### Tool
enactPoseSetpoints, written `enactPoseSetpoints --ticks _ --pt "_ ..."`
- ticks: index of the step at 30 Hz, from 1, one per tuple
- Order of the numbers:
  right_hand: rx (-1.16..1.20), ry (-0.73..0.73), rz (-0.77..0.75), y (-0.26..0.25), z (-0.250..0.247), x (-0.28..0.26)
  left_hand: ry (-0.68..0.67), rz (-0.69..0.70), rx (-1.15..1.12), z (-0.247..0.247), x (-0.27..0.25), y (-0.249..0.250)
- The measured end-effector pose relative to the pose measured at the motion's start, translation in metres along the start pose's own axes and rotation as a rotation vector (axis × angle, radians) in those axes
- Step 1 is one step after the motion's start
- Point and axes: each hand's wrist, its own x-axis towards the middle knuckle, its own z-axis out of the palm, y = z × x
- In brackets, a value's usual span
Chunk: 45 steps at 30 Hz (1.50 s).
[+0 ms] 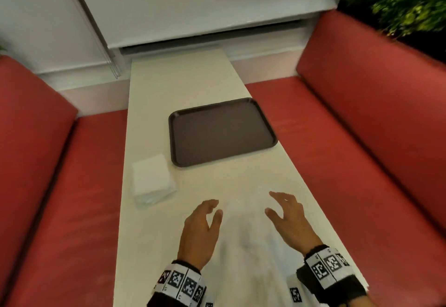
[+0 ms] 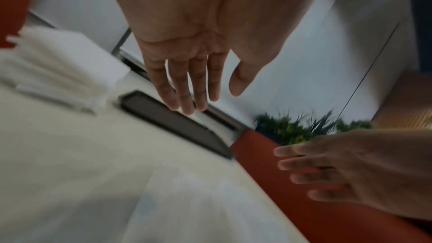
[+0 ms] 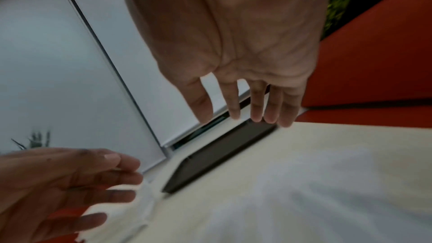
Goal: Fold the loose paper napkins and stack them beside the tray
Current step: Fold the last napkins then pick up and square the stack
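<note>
A loose white paper napkin [image 1: 243, 229] lies spread and blurred on the cream table [image 1: 183, 84], near the front edge. My left hand [image 1: 205, 219] hovers at its left side and my right hand [image 1: 282, 210] at its right side, both with straight, spread fingers and holding nothing. A stack of folded white napkins [image 1: 153, 181] sits left of the dark brown tray [image 1: 222, 132], close to the table's left edge. In the left wrist view the stack [image 2: 58, 73] and the tray [image 2: 173, 123] lie beyond my open fingers [image 2: 184, 84]. The right wrist view shows the napkin [image 3: 304, 191] under my palm.
Red padded benches [image 1: 362, 137] flank the narrow table on both sides. A white wall and window blind stand behind the table's far end. Green foliage [image 1: 398, 0] fills the upper right corner. Bare tabletop stretches beyond the tray.
</note>
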Motion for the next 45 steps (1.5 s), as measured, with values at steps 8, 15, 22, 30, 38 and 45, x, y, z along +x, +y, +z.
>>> enactPoseSetpoints --ticks 8,15,22,30,38,45 --pt "-0.146 -0.08 0.06 0.06 0.005 -0.005 -0.096 -0.313 0.358 0.072 0.01 -0.056" --pt "-0.375 -0.161 0.019 0.082 0.032 -0.002 -0.105 -0.335 0.361 0.075 0.025 -0.042" --pt "-0.37 -0.04 -0.073 0.097 0.032 0.002 -0.016 -0.354 0.204 0.069 0.018 -0.027" --pt "-0.343 -0.003 -0.08 0.102 0.033 0.003 0.037 -0.43 -0.044 0.049 0.004 -0.022" --pt "-0.352 -0.01 -0.082 0.102 0.035 0.002 0.014 -0.354 -0.117 0.04 0.004 -0.024" --pt "-0.067 0.126 -0.314 0.064 0.022 -0.003 0.082 -0.072 -0.023 0.034 -0.013 0.03"
